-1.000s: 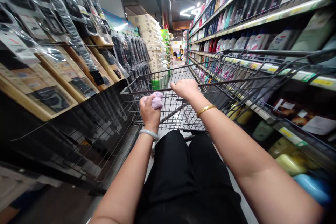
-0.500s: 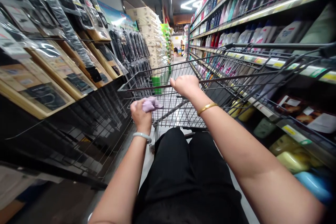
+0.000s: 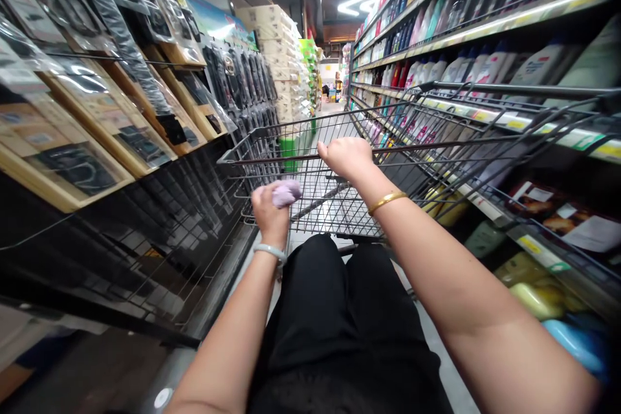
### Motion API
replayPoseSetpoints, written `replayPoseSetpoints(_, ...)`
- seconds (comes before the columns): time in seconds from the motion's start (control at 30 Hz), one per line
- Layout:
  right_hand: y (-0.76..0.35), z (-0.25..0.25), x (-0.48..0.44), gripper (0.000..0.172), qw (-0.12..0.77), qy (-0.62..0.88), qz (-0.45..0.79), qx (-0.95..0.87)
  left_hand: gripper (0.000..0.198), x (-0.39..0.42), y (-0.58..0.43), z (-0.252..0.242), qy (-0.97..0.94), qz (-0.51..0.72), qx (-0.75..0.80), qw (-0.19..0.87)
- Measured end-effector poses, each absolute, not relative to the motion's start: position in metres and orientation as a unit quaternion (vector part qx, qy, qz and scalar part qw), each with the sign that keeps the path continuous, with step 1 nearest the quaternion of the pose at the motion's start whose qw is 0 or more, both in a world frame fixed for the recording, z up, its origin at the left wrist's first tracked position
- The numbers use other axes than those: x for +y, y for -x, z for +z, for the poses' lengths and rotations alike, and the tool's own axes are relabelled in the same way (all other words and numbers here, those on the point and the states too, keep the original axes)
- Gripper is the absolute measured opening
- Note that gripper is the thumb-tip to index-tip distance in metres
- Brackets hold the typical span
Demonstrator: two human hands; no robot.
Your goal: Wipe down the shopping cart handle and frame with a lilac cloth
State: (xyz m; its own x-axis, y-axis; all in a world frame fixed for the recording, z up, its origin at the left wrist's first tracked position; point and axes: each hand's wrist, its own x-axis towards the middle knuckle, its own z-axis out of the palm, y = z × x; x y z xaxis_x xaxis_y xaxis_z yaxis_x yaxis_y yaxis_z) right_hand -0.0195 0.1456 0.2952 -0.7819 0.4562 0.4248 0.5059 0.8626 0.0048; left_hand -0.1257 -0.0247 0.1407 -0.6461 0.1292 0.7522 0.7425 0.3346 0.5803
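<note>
In front of my knees is a dark wire shopping cart (image 3: 334,207), with grey plastic at its corner. My right hand (image 3: 345,156), with a gold bangle (image 3: 387,202) on the wrist, is wrapped round a bar of the cart. A crumpled pale purple cloth (image 3: 286,193) is bunched in my left hand (image 3: 268,210), whose fingers are closed on it. That hand is held up near the cart's left side, below its rim. On my left wrist is a pale bracelet (image 3: 270,251).
Shelves of bottles (image 3: 485,68) line the right side, close to the cart. At left hang packaged goods (image 3: 116,116) on a rack, with belts (image 3: 237,74) further along. Stacked cartons (image 3: 274,45) and a green box (image 3: 288,154) stand ahead. The aisle floor (image 3: 334,116) runs on between them.
My left hand with the purple cloth has shifted slightly to the right. The right hand keeps its grip on the cart. The left rack has slid a little leftward in view.
</note>
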Motion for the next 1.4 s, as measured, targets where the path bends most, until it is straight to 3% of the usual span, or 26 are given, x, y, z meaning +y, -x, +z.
replayPoseSetpoints(0.13,0.021,0.295,0.146,0.072,0.215,0.262,-0.047,-0.94,0.038,-0.04,0.144,0.14,0.229,-0.515,-0.766,0.31)
replayPoseSetpoints(0.43,0.02,0.291,0.143,0.072,0.242,0.26,-0.071,-0.932,0.041,0.019,0.078,0.128,0.419,-0.473,-0.735,0.246)
replayPoseSetpoints(0.73,0.021,0.28,0.144,0.069,0.318,0.255,-0.084,-0.909,0.044,-0.017,0.129,0.136,0.273,-0.502,-0.766,0.293)
replayPoseSetpoints(0.87,0.024,0.278,0.144,0.067,0.326,0.254,-0.088,-0.906,0.04,0.001,0.101,0.114,0.346,-0.463,-0.77,0.269)
replayPoseSetpoints(1.0,0.022,0.278,0.144,0.067,0.326,0.254,-0.093,-0.906,0.051,0.012,0.08,0.101,0.429,-0.433,-0.756,0.24)
replayPoseSetpoints(1.17,0.021,0.278,0.144,0.065,0.329,0.249,-0.093,-0.906,0.038,-0.009,0.11,0.12,0.366,-0.466,-0.761,0.266)
replayPoseSetpoints(1.4,0.025,0.277,0.145,0.065,0.329,0.258,-0.089,-0.904,0.038,-0.012,0.115,0.124,0.341,-0.462,-0.778,0.255)
